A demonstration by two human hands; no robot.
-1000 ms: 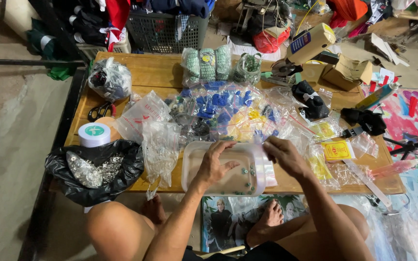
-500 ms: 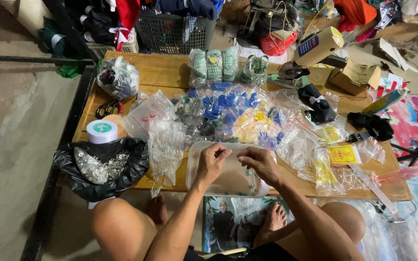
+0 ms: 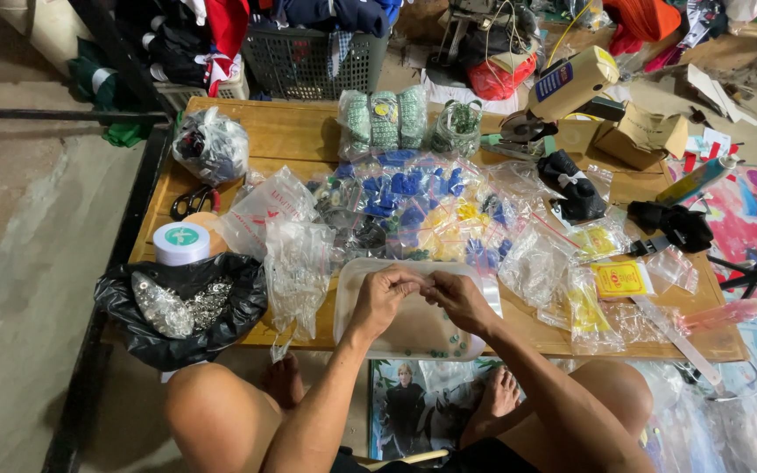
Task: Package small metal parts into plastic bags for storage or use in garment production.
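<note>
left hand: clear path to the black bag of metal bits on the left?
Probably yes. The left hand is pinched with the right hand over the clear tray; only hanging clear plastic bags lie between it and the black bag, whose mouth is open.

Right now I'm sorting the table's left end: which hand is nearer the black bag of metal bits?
Left. The left hand is over the clear tray, closer to the black bag; the right hand sits just beyond it, farther away.

left hand [image 3: 385,295] – fingers pinched | right hand [image 3: 457,298] – fingertips meeting left's
</note>
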